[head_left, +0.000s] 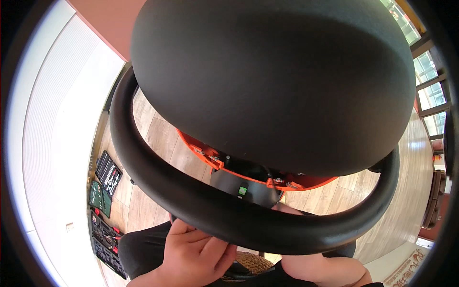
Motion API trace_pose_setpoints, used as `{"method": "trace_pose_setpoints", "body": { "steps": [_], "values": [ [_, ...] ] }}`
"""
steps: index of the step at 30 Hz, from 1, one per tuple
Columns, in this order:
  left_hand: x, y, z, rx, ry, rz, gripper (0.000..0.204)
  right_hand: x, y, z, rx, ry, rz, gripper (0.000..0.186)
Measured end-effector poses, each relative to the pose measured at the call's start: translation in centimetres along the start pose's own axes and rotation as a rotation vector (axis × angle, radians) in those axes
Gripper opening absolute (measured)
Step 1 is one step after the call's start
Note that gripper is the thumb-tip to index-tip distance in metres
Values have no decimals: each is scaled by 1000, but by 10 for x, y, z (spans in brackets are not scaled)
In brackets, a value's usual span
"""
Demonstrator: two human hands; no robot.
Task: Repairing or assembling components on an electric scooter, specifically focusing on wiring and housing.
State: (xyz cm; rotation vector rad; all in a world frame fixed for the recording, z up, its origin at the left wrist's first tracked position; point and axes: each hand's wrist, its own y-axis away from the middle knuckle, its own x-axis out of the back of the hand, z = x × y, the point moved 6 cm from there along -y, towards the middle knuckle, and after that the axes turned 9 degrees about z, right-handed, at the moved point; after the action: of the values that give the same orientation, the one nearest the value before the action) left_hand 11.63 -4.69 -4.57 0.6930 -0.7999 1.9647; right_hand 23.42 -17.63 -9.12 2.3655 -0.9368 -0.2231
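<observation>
A large black rounded dome fills the upper middle, with a thick black ring curving round its near side. Below the dome's edge, an orange curved rim shows small clips and fittings. A dark grey part with a green indicator sits under that rim. My left hand is at the ring's near-left edge, its fingers curled in; whatever they grip is hidden. My right forearm passes beneath the ring on the near right. Only a bit of my right hand shows beyond the ring, its fingers hidden.
Open tool cases with sockets and hand tools lie on the wooden floor at the left, by a white wall panel. My dark-clothed knees are below the ring, near a woven seat. Brown furniture stands far right.
</observation>
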Motion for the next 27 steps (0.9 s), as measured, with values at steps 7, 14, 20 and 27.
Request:
{"method": "trace_pose_setpoints", "body": {
  "steps": [7, 14, 20, 27],
  "values": [
    [4, -7, -2, 36, -24, 66, 12, 30, 10, 8, 215, -541, 326, 22],
    [7, -7, -4, 37, 13, 83, 12, 31, 27, -22, 518, -629, 467, 33],
    [8, -4, -4, 48, -3, 100, 11, 9, 27, -25, 664, -453, 213, 38],
    [13, -4, -4, 60, 0, 131, 9, 3, 29, -30, 816, -199, 160, 40]
  ]
}}
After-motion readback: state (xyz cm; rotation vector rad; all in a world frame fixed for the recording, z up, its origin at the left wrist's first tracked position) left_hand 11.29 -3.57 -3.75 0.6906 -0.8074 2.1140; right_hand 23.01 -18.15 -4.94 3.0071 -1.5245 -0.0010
